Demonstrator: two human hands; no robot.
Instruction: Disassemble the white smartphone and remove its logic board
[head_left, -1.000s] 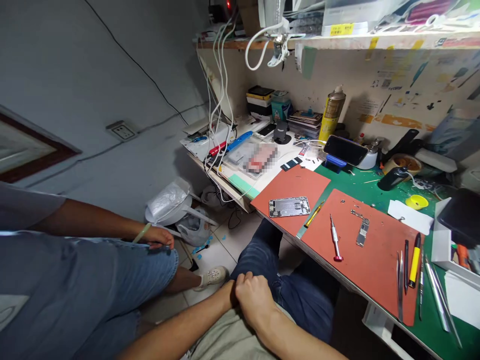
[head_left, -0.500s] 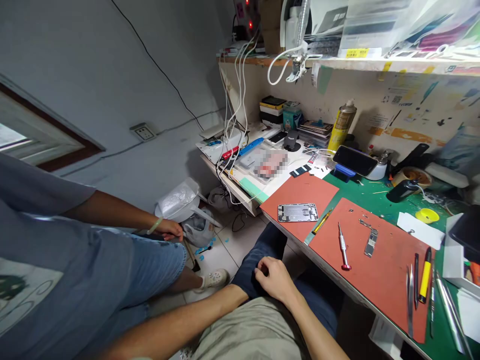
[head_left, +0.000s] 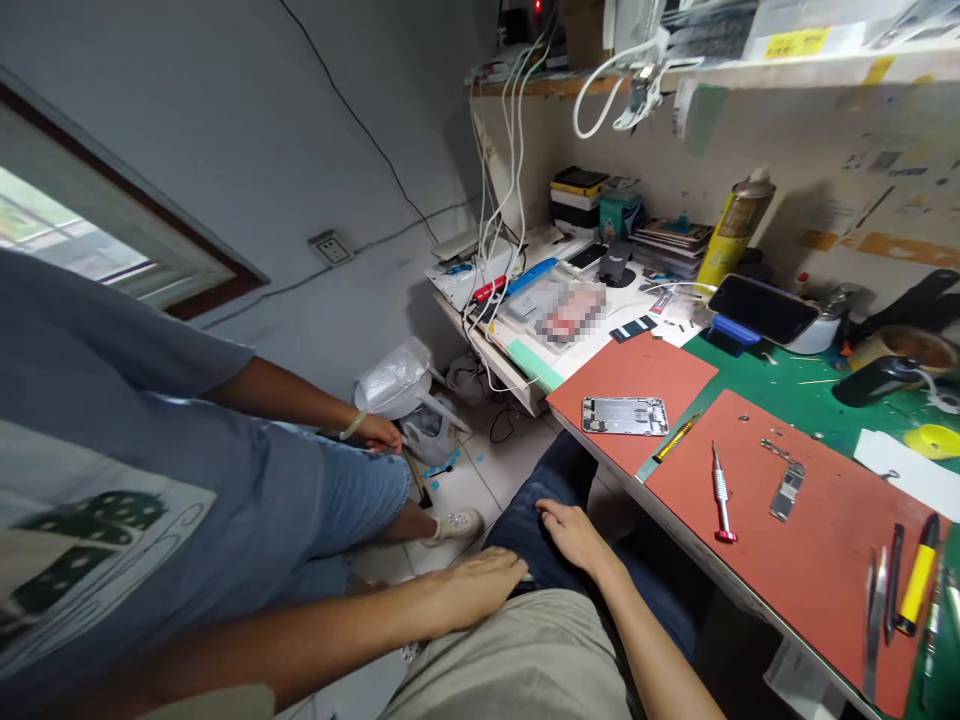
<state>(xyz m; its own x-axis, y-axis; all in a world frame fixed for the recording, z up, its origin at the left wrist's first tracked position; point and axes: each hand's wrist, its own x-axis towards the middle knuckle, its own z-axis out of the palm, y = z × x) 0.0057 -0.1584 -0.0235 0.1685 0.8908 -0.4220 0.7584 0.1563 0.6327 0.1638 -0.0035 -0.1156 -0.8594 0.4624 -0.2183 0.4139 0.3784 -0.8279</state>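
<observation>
My left hand lies flat at the top of my lap, by the hem of my shirt, and holds nothing. A little further forward, my right hand rests on my dark trousers with loosely bent fingers, also without anything in it. Beyond it on the bench, an opened phone housing lies on a red mat. To its right are a gold pen-like screwdriver, a silver screwdriver with a red end, and a phone circuit board.
Another person in a grey shirt stands close on my left, one hand hanging down. Tweezers and a yellow-black tool lie at the bench's right. A phone leans on a blue stand. White cables hang from the shelf.
My left hand has drawn back from beside my right hand towards my waist. My right hand has shifted slightly, and the view has turned a little to the left.
</observation>
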